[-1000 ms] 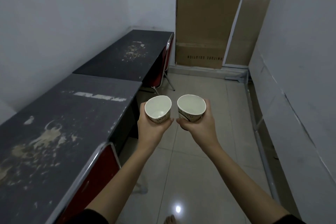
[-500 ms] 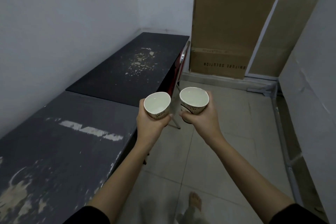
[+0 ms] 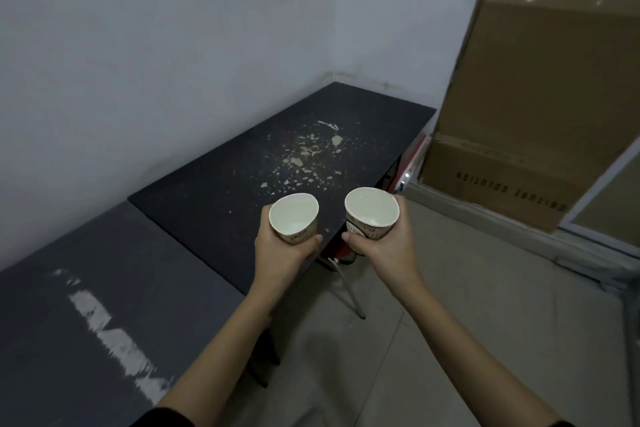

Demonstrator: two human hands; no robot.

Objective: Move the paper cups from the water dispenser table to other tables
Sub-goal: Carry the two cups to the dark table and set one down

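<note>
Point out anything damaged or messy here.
The far black table is strewn with pale flakes. The nearer grey table has worn white patches. The left cup has a squashed, non-round rim.

Head-worn view looks down-forward, close over both outstretched forearms.

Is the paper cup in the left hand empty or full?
Empty: the paper cup in the left hand shows its bare pale bottom.
</note>
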